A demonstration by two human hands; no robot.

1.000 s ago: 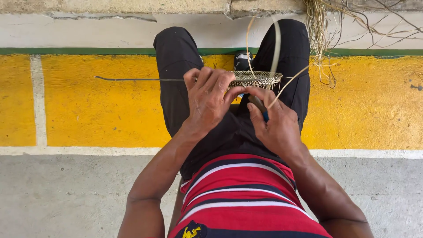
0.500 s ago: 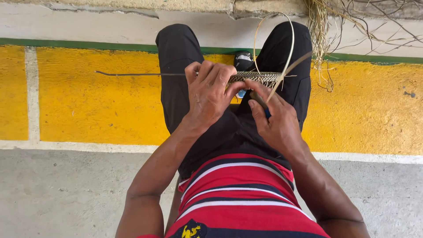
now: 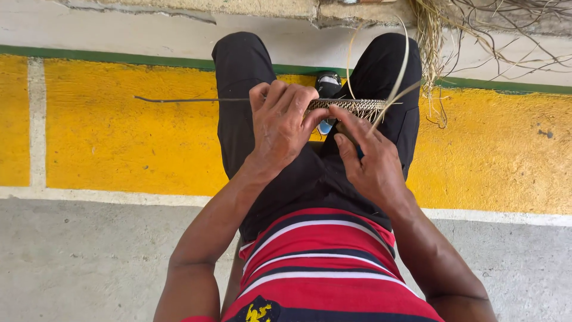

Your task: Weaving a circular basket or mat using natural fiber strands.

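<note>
I sit with my red, white and dark striped shirt [image 3: 322, 268] at the bottom of the frame and my black trousers [image 3: 286, 173] just above it. My two arms come up from the lower corners and meet in the middle.

My left hand [image 3: 280, 128] lies palm down over the woven strip [image 3: 351, 107]. Its fingers curl around the left end, so that grip is closed on the strip. My right hand [image 3: 372, 164] sits just beside it, a little lower. Its fingertips [image 3: 336, 113] reach up and touch the strip from below. I cannot tell if that grip pinches a strand or only presses.

The strip lies flat across my lap, in the upper middle of the frame. A thin dark stick [image 3: 190, 99] pokes out of it to the left. Pale loose strands [image 3: 399, 83] curl up from its right end.

To do this well, I think I should hold the strip still with my left hand and keep each strand tight and flat.

Farther off is the yellow painted floor [image 3: 119, 137], then a green line [image 3: 107, 58], then dry fibres [image 3: 441, 24] at the upper right.
</note>
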